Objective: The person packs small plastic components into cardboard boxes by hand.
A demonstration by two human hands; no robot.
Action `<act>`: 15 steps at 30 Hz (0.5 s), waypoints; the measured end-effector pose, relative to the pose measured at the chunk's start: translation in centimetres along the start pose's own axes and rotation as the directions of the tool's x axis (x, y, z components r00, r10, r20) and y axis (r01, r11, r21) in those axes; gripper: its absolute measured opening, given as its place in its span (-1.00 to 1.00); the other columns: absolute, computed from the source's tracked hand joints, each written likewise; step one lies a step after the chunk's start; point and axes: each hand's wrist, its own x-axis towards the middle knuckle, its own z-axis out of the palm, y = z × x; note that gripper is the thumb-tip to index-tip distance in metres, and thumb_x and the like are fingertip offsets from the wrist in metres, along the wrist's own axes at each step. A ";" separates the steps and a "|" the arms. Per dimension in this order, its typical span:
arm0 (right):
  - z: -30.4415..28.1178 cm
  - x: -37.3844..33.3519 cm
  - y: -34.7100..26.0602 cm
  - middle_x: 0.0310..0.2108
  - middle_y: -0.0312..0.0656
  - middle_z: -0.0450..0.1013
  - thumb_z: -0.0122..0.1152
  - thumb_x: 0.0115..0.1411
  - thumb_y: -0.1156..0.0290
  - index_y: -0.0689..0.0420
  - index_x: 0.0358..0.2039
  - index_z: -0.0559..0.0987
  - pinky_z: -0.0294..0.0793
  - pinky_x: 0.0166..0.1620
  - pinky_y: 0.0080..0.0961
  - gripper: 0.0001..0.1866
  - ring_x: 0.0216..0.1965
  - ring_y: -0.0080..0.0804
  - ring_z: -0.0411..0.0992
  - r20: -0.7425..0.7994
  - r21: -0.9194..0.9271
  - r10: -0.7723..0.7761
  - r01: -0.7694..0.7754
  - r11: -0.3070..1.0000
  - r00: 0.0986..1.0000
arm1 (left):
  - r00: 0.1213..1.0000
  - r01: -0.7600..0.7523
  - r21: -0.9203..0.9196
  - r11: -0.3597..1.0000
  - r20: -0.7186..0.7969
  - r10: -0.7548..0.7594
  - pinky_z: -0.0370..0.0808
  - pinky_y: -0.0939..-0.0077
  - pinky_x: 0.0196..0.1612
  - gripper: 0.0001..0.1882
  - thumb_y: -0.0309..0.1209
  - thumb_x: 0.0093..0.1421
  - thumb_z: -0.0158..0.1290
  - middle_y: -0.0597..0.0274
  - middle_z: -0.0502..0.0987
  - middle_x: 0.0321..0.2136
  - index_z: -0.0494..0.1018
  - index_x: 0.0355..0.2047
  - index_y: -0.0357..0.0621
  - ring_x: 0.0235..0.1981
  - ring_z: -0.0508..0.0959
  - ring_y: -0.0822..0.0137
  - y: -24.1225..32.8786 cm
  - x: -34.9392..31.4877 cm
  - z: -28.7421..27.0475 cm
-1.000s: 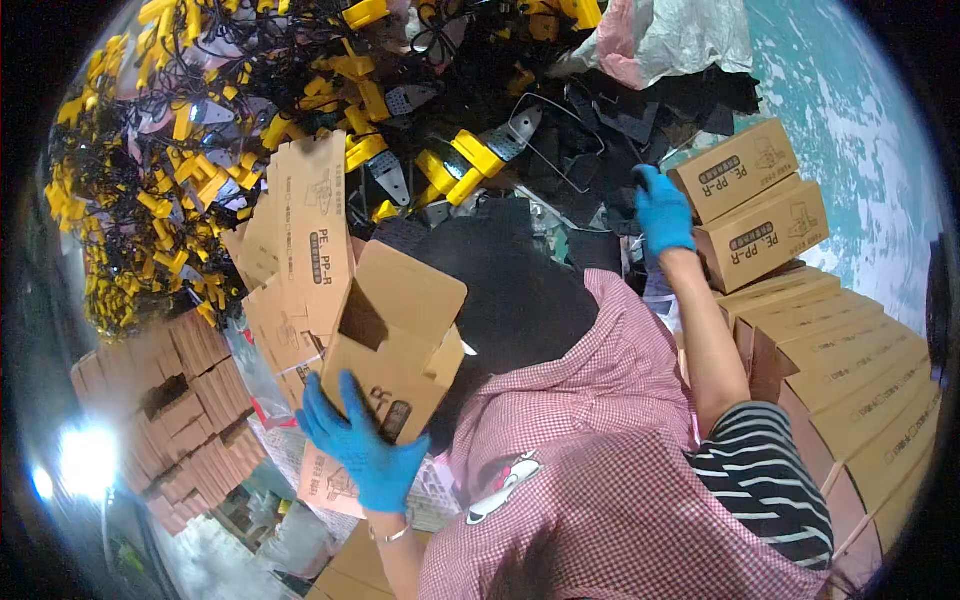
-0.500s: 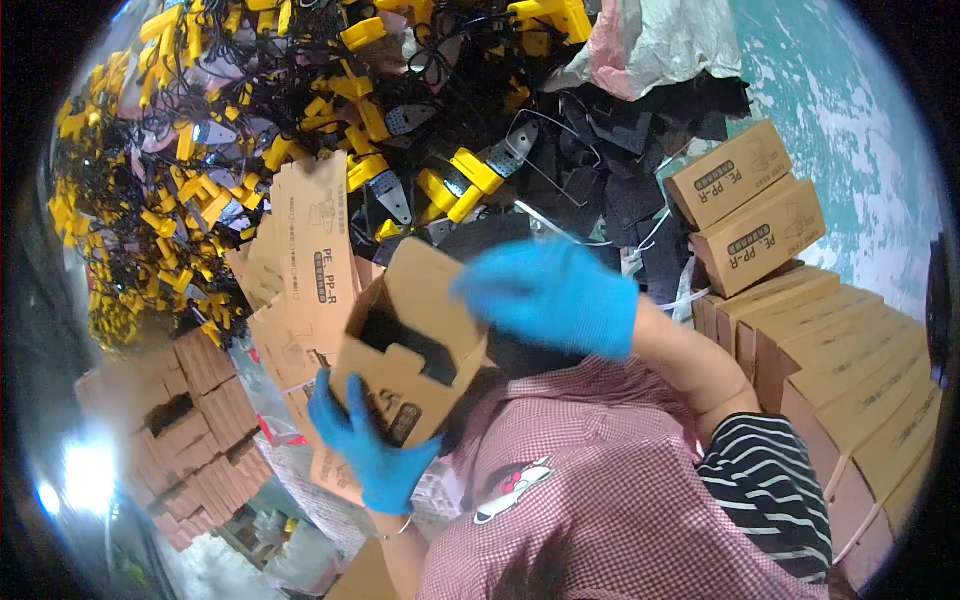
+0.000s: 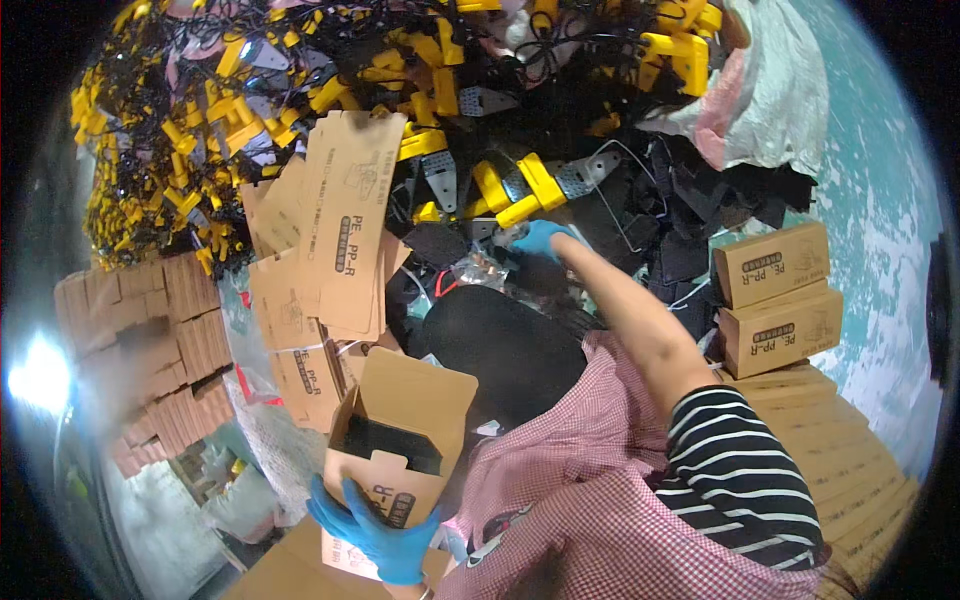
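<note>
In my closed left hand [image 3: 380,535] is a small brown cardboard box [image 3: 415,480], its lid flap raised and the top open. The gloved fingers spread over its printed front wall. Something black and flat [image 3: 390,440] lies inside the box. My right hand [image 3: 545,242], also in a blue glove, reaches far forward. It is just below a yellow-handled tool [image 3: 540,182] with a grey perforated metal plate, and beside a clear plastic bag of small parts [image 3: 482,270]. Its fingers are too blurred and hidden to show whether they hold anything.
Flattened cartons [image 3: 345,230] stand stacked beyond the box. A large heap of yellow-handled tools with black cords [image 3: 240,120] fills the far left. Black flat pieces [image 3: 690,220] are piled at the right, near two closed boxes [image 3: 775,300] standing on rows of cartons [image 3: 830,440].
My right hand has moved from the box's flap forward to the tools. My left hand has lowered slightly with the box. The whole view has shifted, and the raised flap stays up.
</note>
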 end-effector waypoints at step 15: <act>-0.9 -7.2 3.5 -0.23 0.04 0.62 0.33 0.06 -0.13 0.22 -0.26 0.66 0.54 -0.08 -0.25 -0.42 -0.23 -0.04 0.58 -0.344 0.479 0.379 -0.186 0.858 0.859 | 0.998 0.016 0.020 1.000 -0.060 -0.015 0.02 -0.40 0.30 0.28 0.10 -0.31 0.45 -0.33 -0.01 0.37 0.10 0.41 0.06 0.37 0.01 -0.38 -0.4 -0.4 1.0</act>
